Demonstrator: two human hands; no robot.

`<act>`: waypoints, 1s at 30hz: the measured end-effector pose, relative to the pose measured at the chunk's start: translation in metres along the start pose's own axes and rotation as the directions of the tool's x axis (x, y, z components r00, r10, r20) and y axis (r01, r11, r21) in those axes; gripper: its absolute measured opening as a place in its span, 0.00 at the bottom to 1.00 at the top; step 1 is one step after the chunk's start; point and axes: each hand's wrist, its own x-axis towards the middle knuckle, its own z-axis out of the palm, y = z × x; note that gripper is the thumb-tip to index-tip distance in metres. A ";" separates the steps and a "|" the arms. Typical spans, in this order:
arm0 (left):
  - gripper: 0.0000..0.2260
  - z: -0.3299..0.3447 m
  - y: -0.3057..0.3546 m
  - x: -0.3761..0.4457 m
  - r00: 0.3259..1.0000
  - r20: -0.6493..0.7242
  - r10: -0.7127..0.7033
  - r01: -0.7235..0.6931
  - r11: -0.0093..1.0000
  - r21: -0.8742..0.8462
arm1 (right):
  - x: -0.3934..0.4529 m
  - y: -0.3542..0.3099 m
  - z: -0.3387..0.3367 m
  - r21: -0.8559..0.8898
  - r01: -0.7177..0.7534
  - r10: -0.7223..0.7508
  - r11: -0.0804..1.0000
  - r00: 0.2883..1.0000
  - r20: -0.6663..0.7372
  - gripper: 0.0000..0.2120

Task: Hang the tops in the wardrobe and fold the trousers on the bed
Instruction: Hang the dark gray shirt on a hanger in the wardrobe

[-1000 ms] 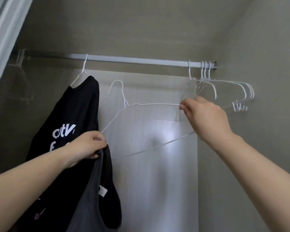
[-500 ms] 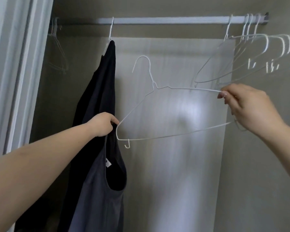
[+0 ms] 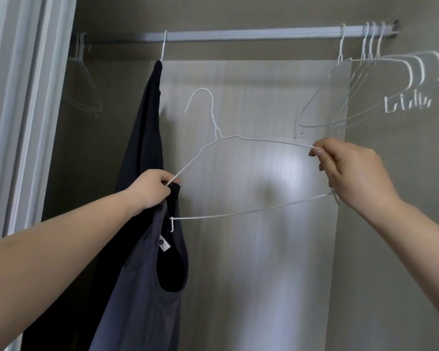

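Observation:
A white wire hanger (image 3: pixel 238 140) is held off the rail in front of the wardrobe's back panel. My right hand (image 3: pixel 352 171) pinches its right end. My left hand (image 3: pixel 150 188) grips the shoulder of a dark grey sleeveless top (image 3: pixel 142 287), and the hanger's left arm runs into that fist. The top hangs down from my left hand, its neck opening and white label showing. A black top (image 3: pixel 142 127) hangs on the rail (image 3: pixel 251 35) from its own hanger, seen edge-on just behind my left hand.
Several spare white hangers (image 3: pixel 380 84) hang at the rail's right end, close above my right hand. More hangers (image 3: pixel 83 74) hang in shadow at the far left. A white door frame (image 3: pixel 23 110) borders the left side; the wardrobe's side wall (image 3: pixel 403 224) stands on the right.
The hanger has come away from the spare ones and moved left and down. Its left arm now reaches into my left fist at the grey top's shoulder. The black top has turned edge-on.

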 end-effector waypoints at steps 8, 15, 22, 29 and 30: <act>0.15 0.008 0.030 -0.005 0.998 -0.040 0.054 -0.061 0.977 -0.204 | -0.014 -0.007 0.019 0.023 0.006 -0.007 1.000 0.999 0.035 0.09; 0.18 0.019 0.049 -0.003 0.992 -0.064 0.108 -0.123 0.939 -0.321 | -0.028 -0.010 0.035 0.006 0.045 -0.046 0.999 0.997 0.054 0.10; 0.21 0.033 0.058 0.004 0.995 -0.062 0.085 -0.102 0.921 -0.375 | -0.038 -0.005 0.045 -0.065 0.032 -0.025 0.997 0.994 0.107 0.12; 0.19 0.047 0.053 0.007 0.993 -0.119 -0.012 -0.030 0.938 -0.345 | -0.042 -0.023 0.043 -0.276 0.367 -0.376 0.888 0.926 0.023 0.15; 0.19 0.047 0.052 0.007 0.992 -0.126 -0.014 -0.029 0.942 -0.333 | -0.046 -0.033 0.047 -0.239 0.442 -0.450 0.865 0.893 0.021 0.16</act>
